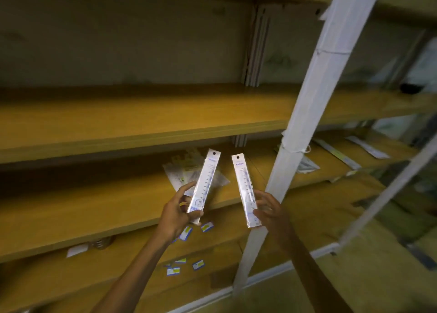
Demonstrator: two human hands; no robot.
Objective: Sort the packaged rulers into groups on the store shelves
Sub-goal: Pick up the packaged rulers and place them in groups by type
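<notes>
The left hand (176, 212) pinches one packaged ruler (205, 182), which points to one o'clock. The right hand (269, 209) grips another ruler (244, 189), which points to eleven.

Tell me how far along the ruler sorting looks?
Partly done, it seems. Several rulers already lie spaced out on the shelf at right. The left hand holds one ruler, the right hand another. A loose pile behind them still looks unsorted.
</notes>
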